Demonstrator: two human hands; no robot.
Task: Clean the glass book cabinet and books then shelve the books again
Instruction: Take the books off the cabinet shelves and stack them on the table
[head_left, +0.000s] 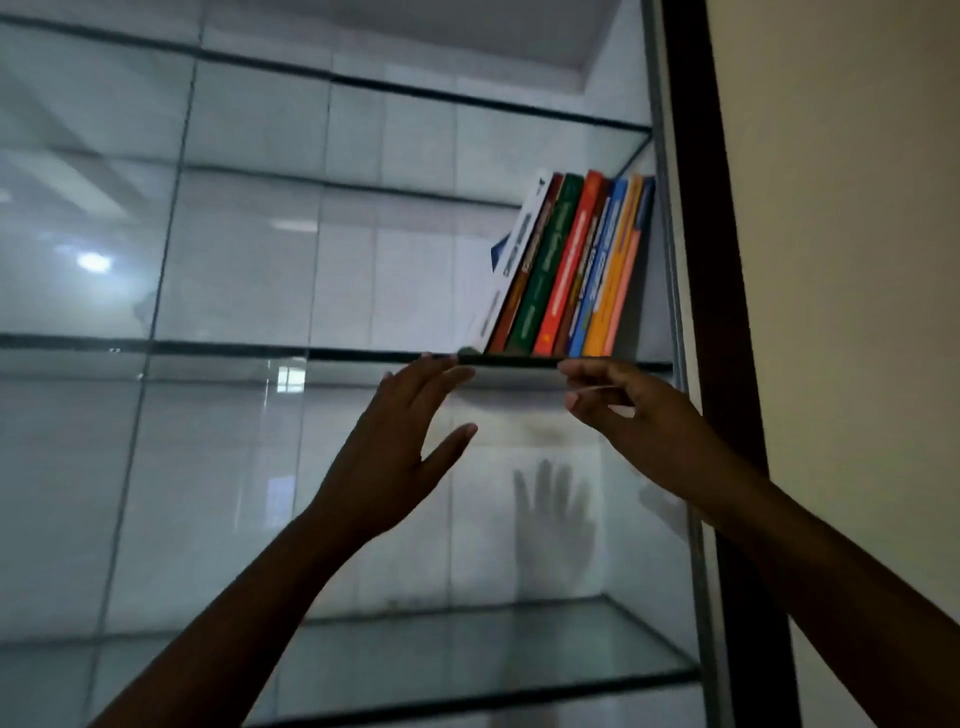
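We start nearest the camera. The left hand (395, 447) is raised with straight, spread fingers; its grip is released and its fingertips reach the front edge of the transparent glass middle shelf (260, 349). The right hand (639, 421) is just beside it, with its forefinger at the same edge. Its other fingers are loosely curled and we see nothing in them, so that grip is also released. No cloth or cleaning tool is in view.

Beyond the edge, the row of multicoloured paperback books (566, 270) stands on this shelf at its right end. The row leans to the right against the cabinet's side, next to the dark brown cabinet frame (711, 260).

Further back, the pale rear panel (363, 260) carries the faint outline of a hand (553, 519).

We judge that reshelving is well under way, with this row already returned. The glass shows no obvious dirt, but the dim light does not let us confirm this. We cannot tell whether more books remain outside the view. The leaning row may need straightening.
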